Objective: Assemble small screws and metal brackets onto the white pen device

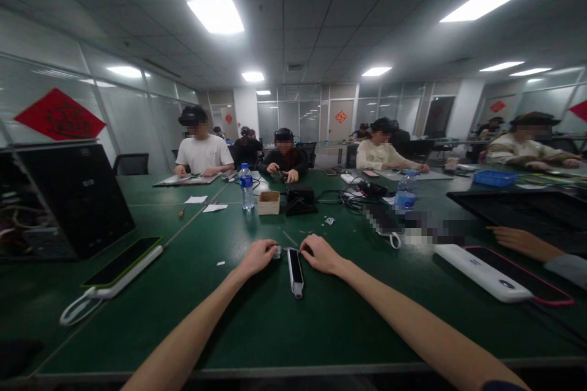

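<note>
Both my arms reach forward over a green table [275, 317]. My left hand [257, 255] has its fingers curled and pinches a small silvery part [277, 251] at its fingertips. My right hand [321, 253] rests knuckles-up with fingers bent, close to the far end of a slim white and black device [296, 271] that lies on the table between my hands. Whether the right hand grips anything is hidden under its fingers.
A phone on a white power bank [121, 266] lies at the left, another white power bank with a phone [498, 272] at the right by another person's hand [516, 238]. A water bottle [246, 186], cardboard box [268, 202] and cables sit ahead. Several people sit opposite.
</note>
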Demonstrator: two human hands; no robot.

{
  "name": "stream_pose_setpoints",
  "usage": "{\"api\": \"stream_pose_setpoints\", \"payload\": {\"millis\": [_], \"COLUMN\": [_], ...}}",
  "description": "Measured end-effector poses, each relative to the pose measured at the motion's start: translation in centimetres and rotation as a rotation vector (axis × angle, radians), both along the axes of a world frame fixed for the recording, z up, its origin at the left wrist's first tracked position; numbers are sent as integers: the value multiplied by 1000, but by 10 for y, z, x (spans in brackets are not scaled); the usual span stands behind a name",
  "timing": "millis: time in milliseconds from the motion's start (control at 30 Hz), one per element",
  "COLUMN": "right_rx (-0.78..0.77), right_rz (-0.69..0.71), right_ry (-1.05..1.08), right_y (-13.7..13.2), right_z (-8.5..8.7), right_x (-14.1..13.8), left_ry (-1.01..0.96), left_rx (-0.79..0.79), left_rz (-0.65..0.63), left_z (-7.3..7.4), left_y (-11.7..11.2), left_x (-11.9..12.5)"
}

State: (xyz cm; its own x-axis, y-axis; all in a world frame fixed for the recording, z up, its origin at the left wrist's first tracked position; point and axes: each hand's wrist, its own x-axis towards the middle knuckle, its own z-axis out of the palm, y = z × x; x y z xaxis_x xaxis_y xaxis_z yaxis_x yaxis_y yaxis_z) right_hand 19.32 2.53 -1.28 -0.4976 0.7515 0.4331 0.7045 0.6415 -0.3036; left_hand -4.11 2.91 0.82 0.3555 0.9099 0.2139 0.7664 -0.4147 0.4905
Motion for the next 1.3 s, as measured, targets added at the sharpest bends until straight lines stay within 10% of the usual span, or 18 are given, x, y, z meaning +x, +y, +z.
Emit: {"api": "stream_pose_setpoints", "payload": {"millis": [933,1300], "right_rx": [-2,12], "right_rz": [40,-495], "right_ry": [16,-218], "right_y": [-3,77], "right_z": [4,5], "right_x": [-1,54], "left_ry": [335,241], "left_rx": [113,106], "left_rz": [-59,-12], "left_z": [-4,3], "left_y": [-9,-15], "left_x": [7,11]}}
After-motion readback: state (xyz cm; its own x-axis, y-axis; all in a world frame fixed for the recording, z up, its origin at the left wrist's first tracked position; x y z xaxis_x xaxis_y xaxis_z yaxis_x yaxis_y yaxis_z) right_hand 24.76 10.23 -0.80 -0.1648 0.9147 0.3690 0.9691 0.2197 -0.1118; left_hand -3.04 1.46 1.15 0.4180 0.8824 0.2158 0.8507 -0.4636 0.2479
